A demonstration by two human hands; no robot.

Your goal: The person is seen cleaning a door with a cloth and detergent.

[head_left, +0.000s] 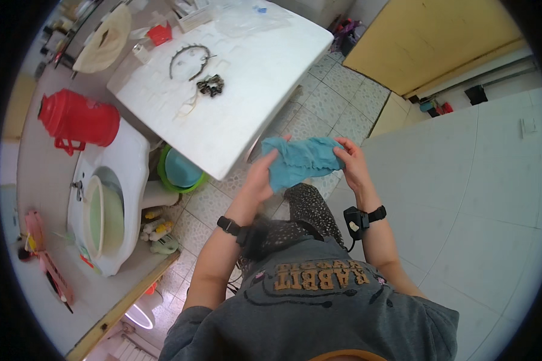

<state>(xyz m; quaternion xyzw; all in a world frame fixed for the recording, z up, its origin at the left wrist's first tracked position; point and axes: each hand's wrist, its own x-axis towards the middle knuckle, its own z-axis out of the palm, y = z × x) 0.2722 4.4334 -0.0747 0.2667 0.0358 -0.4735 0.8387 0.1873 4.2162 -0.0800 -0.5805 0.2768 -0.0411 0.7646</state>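
A soft blue cloth (304, 161) with a crinkled, gathered band hangs in the air between my two hands, in front of my body. My left hand (261, 177) grips its left end, thumb on top and the other fingers mostly hidden behind the fabric. At the opposite end, my right hand (354, 163) pinches the cloth's edge between thumb and fingers. Both wrists wear black straps, and the right one carries a small black box (356, 223).
Ahead stands a white-topped appliance (241, 90) bearing a headband (190, 48) and a dark hair tie (210, 86). A sink (126, 180) with a pale green basin (96, 216) is at left, beside a red thermos jug (81, 120). Green and blue basins (183, 168) sit low nearby. A tiled wall (464, 180) rises at right.
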